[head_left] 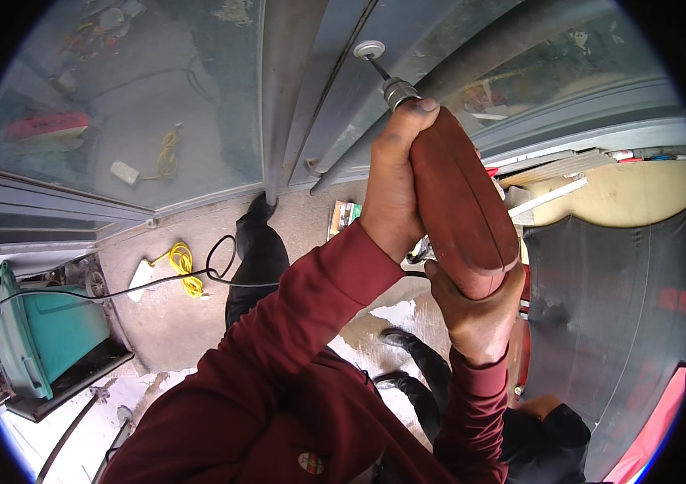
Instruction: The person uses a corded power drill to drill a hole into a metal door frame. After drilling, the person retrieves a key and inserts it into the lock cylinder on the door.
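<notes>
Both my hands grip a red-brown power drill (465, 194) with a metal chuck (399, 92). My left hand (398, 173) is closed round the front of its body, the thumb lying near the chuck. At the rear end, my right hand (476, 310) is wrapped round the drill, its fingers mostly hidden beneath. The thin bit (377, 68) points away from me and meets a white round fitting (369, 50) on the grey metal door frame (339, 89). Whether the bit has entered the frame cannot be made out.
Glass panels with a tubular bar (472, 60) stand ahead. A black cable (109, 296) crosses the floor by a yellow coiled cord (187, 270) and white power strip (141, 280). A green bin (64, 331) stands left; a dark-covered padded piece (609, 306), right. Another person in black (548, 440) is close below.
</notes>
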`<state>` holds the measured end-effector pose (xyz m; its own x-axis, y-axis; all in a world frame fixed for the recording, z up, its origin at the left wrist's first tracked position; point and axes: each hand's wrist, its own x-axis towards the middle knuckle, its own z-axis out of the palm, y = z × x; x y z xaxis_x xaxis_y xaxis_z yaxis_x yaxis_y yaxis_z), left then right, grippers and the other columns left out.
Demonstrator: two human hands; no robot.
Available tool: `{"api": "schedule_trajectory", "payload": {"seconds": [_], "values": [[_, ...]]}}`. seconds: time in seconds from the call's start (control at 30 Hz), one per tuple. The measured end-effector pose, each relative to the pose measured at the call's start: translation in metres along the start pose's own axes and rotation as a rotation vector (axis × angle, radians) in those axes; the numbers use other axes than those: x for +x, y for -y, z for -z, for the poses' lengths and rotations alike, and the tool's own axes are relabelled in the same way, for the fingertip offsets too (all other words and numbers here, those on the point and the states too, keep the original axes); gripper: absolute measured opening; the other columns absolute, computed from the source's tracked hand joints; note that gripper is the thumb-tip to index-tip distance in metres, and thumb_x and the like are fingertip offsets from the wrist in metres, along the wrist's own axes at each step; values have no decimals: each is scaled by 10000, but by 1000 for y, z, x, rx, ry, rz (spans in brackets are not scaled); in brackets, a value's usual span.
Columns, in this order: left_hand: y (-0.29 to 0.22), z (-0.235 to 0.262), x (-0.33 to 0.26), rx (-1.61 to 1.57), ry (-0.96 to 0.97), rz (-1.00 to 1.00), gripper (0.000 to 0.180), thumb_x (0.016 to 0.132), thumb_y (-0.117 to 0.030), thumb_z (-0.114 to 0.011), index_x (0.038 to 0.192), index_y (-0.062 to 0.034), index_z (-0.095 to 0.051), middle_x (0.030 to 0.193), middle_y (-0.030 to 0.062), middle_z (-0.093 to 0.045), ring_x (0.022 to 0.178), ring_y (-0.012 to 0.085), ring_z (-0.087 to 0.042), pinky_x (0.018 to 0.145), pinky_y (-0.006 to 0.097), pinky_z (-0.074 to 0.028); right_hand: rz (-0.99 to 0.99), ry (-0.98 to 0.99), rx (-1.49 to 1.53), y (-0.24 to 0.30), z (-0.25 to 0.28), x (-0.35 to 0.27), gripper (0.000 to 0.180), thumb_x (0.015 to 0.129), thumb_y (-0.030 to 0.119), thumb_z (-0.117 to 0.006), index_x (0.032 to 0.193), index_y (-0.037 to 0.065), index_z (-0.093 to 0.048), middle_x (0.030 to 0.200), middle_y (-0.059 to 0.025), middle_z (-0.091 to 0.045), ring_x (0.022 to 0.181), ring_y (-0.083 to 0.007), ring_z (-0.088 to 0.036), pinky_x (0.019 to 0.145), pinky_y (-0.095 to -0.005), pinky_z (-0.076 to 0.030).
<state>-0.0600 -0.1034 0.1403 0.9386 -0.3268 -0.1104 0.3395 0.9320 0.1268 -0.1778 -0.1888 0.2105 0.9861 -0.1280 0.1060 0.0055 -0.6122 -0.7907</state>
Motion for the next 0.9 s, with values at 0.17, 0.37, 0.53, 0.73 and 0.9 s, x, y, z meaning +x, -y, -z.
{"api": "schedule_trajectory", "payload": {"seconds": [0.17, 0.37, 0.53, 0.73, 0.9], "values": [[1, -2, -1, 21, -22, -26, 517, 863, -514, -700, 941, -6, -649, 826, 137, -654, 810, 279, -670, 723, 436, -598, -7, 18, 5, -5, 1, 1, 515, 773, 19, -785, 1265, -50, -648, 1079, -139, -749, 989, -160, -701, 869, -324, -555], [1, -2, -2, 42, -26, -20, 501, 870, -501, -699, 941, -8, -648, 838, 113, -640, 841, 273, -665, 746, 449, -590, -55, 16, 18, -10, 1, 0, 489, 769, 27, -794, 1230, -48, -651, 1052, -139, -748, 984, -153, -695, 868, -327, -556], [2, -4, -3, 52, -30, -42, 494, 868, -494, -700, 941, -8, -647, 847, 109, -642, 840, 274, -662, 743, 449, -586, -54, 23, 32, -16, 3, 2, 464, 761, 34, -798, 1194, -53, -656, 1023, -146, -748, 961, -157, -699, 848, -333, -561], [0, -7, -3, 54, -17, -24, 483, 869, -482, -705, 946, -8, -647, 865, 104, -649, 859, 274, -670, 735, 452, -591, -38, 34, 12, -19, 7, 4, 470, 750, 39, -805, 1186, -59, -657, 994, -153, -752, 935, -168, -709, 830, -344, -569], [1, -8, -4, 35, -30, -28, 480, 869, -480, -704, 946, -9, -647, 866, 104, -652, 852, 275, -672, 735, 452, -594, -5, 12, 10, -16, 7, 5, 467, 752, 35, -803, 1185, -61, -656, 1010, -153, -748, 947, -167, -709, 836, -343, -569]]}}
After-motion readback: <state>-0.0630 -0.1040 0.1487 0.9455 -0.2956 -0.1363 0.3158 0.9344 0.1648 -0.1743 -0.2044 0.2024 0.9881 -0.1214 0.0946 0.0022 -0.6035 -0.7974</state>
